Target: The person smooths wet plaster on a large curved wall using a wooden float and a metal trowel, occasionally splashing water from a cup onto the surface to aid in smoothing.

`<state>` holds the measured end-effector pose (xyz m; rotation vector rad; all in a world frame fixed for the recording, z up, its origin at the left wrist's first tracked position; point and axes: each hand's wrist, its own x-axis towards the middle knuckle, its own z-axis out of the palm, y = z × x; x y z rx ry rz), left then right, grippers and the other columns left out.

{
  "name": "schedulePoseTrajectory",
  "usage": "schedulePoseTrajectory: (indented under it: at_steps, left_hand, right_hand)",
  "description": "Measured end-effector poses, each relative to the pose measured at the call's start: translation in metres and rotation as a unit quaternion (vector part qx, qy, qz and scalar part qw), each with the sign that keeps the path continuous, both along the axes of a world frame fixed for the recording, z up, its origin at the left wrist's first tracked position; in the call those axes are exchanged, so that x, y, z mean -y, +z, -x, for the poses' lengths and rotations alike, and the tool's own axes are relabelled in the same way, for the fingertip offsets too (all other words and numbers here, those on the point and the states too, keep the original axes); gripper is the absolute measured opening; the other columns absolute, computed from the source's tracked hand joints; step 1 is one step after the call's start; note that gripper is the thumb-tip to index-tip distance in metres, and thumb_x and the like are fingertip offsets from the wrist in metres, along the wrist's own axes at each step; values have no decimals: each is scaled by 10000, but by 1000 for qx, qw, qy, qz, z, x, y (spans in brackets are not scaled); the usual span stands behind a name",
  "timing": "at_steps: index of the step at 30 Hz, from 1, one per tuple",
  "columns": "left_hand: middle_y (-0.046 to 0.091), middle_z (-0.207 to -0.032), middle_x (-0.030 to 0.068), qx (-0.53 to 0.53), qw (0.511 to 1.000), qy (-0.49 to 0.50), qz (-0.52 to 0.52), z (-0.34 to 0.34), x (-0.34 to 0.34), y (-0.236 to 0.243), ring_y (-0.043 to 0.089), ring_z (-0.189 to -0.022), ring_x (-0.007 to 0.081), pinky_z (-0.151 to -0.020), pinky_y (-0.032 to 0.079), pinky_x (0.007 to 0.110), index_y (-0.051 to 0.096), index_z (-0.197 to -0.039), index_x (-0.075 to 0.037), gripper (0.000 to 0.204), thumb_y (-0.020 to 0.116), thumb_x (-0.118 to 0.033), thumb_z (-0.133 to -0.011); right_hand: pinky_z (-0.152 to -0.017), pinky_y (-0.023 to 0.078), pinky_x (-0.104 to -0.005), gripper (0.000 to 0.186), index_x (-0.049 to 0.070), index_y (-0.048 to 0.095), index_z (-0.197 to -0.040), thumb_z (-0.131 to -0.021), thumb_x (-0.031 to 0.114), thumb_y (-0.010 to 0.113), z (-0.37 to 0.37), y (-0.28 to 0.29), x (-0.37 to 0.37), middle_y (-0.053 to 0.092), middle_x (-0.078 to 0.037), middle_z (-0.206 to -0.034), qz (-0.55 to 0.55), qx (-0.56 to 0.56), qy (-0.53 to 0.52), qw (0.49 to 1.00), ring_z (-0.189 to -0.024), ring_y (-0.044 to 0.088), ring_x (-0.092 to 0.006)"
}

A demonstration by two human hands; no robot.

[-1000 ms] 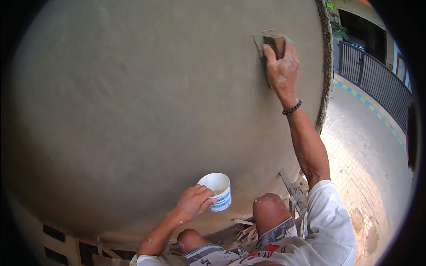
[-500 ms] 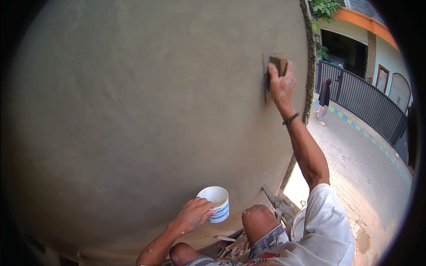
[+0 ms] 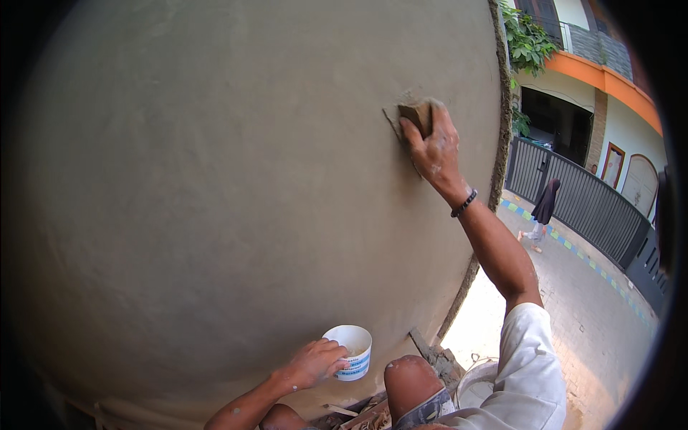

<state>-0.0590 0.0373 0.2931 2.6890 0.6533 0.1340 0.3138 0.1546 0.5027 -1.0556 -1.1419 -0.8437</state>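
My right hand [image 3: 435,147] is closed round the block handle of a plastering float [image 3: 416,120], whose flat plate lies tilted against the grey plastered wall [image 3: 236,172]. A little wet plaster shows at the float's upper edge. Low in front of me, my left hand [image 3: 314,364] grips the rim of a small white tub [image 3: 356,370] with blue bands. Its thumb and fingertips are on the tub's near left side. Some greyish stuff lies inside the tub, mostly hidden by the rim and fingers.
The wall's rough right edge [image 3: 503,107] borders a paved street [image 3: 566,308]. A person in a dark head covering [image 3: 546,204] walks there by a grey gate [image 3: 573,193]. Beside my knee stand a white bucket [image 3: 476,383] and a wood strip [image 3: 420,342]; scrap wood lies below.
My right hand and the float have moved left and slightly down the wall, the plate now slanted. The tub sits slightly lower in view. The walking person appears farther right and lower.
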Motion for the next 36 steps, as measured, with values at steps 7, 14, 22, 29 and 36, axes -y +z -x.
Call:
schedulePoseTrajectory:
  at_steps: [7, 14, 22, 29, 36]
  left_hand:
    - [615, -942, 105, -8, 1000, -13, -27, -5, 0, 7, 585, -974, 299, -855, 460, 448, 609, -997, -89, 210, 580, -294, -960]
    - [611, -924, 98, -3, 998, -41, -40, 2, 0, -1, 588, -969, 293, -866, 457, 430, 609, -1010, -93, 224, 574, -310, -964]
    - [613, -943, 100, 13, 998, -30, -50, 11, -3, 5, 584, -998, 291, -871, 454, 437, 611, -1019, -106, 212, 546, -304, -979]
    - [624, -968, 102, 14, 999, -37, -15, 29, -10, -16, 580, -1013, 300, -885, 457, 444, 624, -1047, -117, 223, 536, -312, -985]
    - [606, -988, 109, -2, 999, -43, 9, 24, -16, -32, 571, -1011, 309, -912, 450, 436, 605, -1067, -93, 238, 518, -304, -998]
  right_hand:
    - [-902, 499, -477, 528, 10, 582, -1168, -862, 431, 669, -97, 164, 5, 676, -249, -1096, -7, -150, -82, 985, -1051, 636, -443]
    - [-888, 496, -446, 485, -15, 584, -1132, -854, 362, 709, 85, 64, 10, 648, -239, -1102, 21, 138, 20, 990, -1017, 628, -416]
    - [-912, 490, -428, 553, -13, 581, -1177, -865, 432, 681, 10, 267, 5, 658, -240, -1130, -13, -35, -37, 999, -1051, 641, -384]
    - [-900, 487, -450, 511, 13, 572, -1184, -858, 390, 683, 103, 146, 8, 660, -237, -1098, 26, 18, 28, 999, -1055, 627, -413]
    - [-875, 479, -461, 539, -20, 568, -1150, -856, 424, 654, 97, 346, 9, 651, -262, -1091, -35, 82, -46, 995, -1014, 626, -422]
